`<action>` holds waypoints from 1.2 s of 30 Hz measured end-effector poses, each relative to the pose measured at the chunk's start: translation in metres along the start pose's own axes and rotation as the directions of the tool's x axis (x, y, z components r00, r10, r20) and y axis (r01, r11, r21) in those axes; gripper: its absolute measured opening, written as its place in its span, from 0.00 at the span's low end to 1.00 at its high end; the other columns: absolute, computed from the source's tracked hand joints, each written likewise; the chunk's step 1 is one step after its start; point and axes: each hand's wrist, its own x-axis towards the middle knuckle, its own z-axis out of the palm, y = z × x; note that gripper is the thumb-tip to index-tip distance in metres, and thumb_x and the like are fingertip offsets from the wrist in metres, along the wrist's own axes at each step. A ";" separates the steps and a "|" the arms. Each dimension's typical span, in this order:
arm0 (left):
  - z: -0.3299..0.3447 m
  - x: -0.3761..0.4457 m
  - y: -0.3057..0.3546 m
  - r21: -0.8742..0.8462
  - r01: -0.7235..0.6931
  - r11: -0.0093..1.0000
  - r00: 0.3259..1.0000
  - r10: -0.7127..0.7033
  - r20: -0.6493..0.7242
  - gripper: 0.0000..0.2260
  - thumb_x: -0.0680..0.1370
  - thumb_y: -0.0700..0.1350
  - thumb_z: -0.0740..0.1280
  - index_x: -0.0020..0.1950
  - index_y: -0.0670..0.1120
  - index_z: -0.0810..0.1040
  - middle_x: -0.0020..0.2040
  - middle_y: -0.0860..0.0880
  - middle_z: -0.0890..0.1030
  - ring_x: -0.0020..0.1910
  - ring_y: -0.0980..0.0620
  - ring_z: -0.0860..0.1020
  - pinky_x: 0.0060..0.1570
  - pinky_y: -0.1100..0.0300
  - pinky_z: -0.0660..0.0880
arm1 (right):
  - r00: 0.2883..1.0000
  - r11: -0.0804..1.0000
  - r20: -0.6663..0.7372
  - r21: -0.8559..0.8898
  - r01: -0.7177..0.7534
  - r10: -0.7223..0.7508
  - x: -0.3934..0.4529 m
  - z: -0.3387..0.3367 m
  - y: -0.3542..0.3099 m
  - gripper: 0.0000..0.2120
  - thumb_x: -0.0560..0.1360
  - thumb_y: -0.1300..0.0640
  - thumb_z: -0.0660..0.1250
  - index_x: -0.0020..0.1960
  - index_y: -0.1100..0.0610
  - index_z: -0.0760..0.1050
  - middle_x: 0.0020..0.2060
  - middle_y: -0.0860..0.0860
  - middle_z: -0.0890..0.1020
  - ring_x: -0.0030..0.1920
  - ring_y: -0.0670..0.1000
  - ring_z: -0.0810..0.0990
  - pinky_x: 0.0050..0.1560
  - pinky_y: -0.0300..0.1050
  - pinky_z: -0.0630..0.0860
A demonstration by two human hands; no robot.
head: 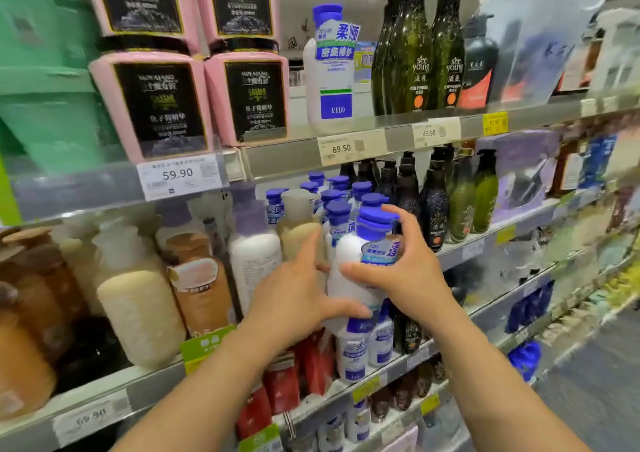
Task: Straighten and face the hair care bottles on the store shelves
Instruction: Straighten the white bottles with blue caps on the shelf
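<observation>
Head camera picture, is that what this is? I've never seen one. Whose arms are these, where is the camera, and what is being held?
Yes. There is no machine here: the camera sits on a person's head, looking forward and down at store shelves. The left hand and right hand both hold a white bottle with a blue cap, fingers curled round it, in front of a row of matching bottles. Pink tubs and dark green pump bottles stand on the shelf above, with price tags along its edge.
</observation>
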 end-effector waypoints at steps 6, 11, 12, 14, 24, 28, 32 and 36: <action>0.001 0.051 0.009 -0.006 0.186 0.983 0.944 -0.180 -0.277 0.57 0.64 0.65 0.75 0.80 0.47 0.44 0.73 0.41 0.64 0.70 0.43 0.68 0.64 0.52 0.68 | 0.998 0.999 0.050 -0.011 -0.034 0.035 0.033 -0.045 0.029 0.44 0.53 0.38 0.82 0.62 0.25 0.63 0.53 0.39 0.83 0.53 0.45 0.84 0.57 0.56 0.81; 0.005 0.095 0.009 0.070 0.398 0.915 0.883 -0.361 -0.300 0.35 0.74 0.58 0.72 0.69 0.36 0.65 0.54 0.38 0.81 0.47 0.44 0.82 0.40 0.56 0.76 | 0.995 0.999 0.089 0.015 -0.038 0.037 0.051 -0.058 0.040 0.45 0.51 0.37 0.82 0.63 0.27 0.63 0.52 0.39 0.82 0.52 0.44 0.83 0.57 0.55 0.81; 0.004 0.099 0.012 0.039 0.409 0.912 0.880 -0.383 -0.281 0.28 0.74 0.58 0.71 0.61 0.37 0.72 0.44 0.41 0.83 0.38 0.47 0.83 0.33 0.59 0.75 | 0.995 0.999 0.097 0.018 -0.036 0.034 0.053 -0.059 0.041 0.45 0.51 0.37 0.82 0.62 0.26 0.63 0.52 0.39 0.82 0.52 0.44 0.83 0.57 0.55 0.81; 0.003 0.104 0.015 0.052 0.444 0.894 0.871 -0.418 -0.259 0.21 0.75 0.57 0.71 0.49 0.39 0.78 0.30 0.47 0.81 0.26 0.52 0.80 0.25 0.62 0.71 | 0.994 0.999 0.104 0.023 -0.034 0.031 0.057 -0.060 0.043 0.44 0.51 0.37 0.82 0.60 0.24 0.63 0.52 0.39 0.82 0.52 0.43 0.83 0.57 0.55 0.81; 0.024 0.074 0.011 0.276 0.365 0.889 0.860 -0.209 -0.465 0.46 0.68 0.65 0.72 0.74 0.52 0.48 0.63 0.42 0.74 0.54 0.40 0.79 0.43 0.53 0.73 | 0.989 0.999 0.150 0.036 -0.012 0.007 0.083 -0.055 0.040 0.44 0.50 0.38 0.82 0.62 0.34 0.66 0.51 0.38 0.83 0.52 0.43 0.84 0.57 0.56 0.81; 0.028 0.055 0.013 0.178 0.289 0.941 0.858 -0.172 -0.483 0.44 0.66 0.63 0.74 0.72 0.60 0.49 0.64 0.51 0.75 0.57 0.45 0.78 0.47 0.53 0.74 | 0.979 1.000 0.203 0.027 -0.009 0.004 0.091 -0.043 0.030 0.46 0.52 0.41 0.83 0.65 0.41 0.67 0.53 0.41 0.82 0.52 0.44 0.83 0.58 0.53 0.80; 0.020 0.035 0.023 0.106 0.288 0.952 0.822 -0.189 -0.538 0.41 0.65 0.65 0.74 0.69 0.65 0.51 0.62 0.57 0.77 0.56 0.49 0.79 0.44 0.57 0.72 | 0.963 0.999 0.267 0.024 0.028 -0.033 0.096 -0.031 0.021 0.36 0.60 0.50 0.84 0.60 0.41 0.67 0.48 0.37 0.79 0.47 0.36 0.79 0.49 0.42 0.77; 0.002 0.011 0.031 0.035 0.241 0.970 0.780 -0.172 -0.602 0.40 0.62 0.65 0.76 0.64 0.67 0.53 0.56 0.57 0.80 0.53 0.47 0.81 0.45 0.52 0.77 | 0.951 1.000 0.309 0.023 0.020 -0.026 0.101 -0.020 0.017 0.35 0.60 0.51 0.84 0.60 0.41 0.69 0.49 0.41 0.81 0.48 0.42 0.82 0.49 0.44 0.80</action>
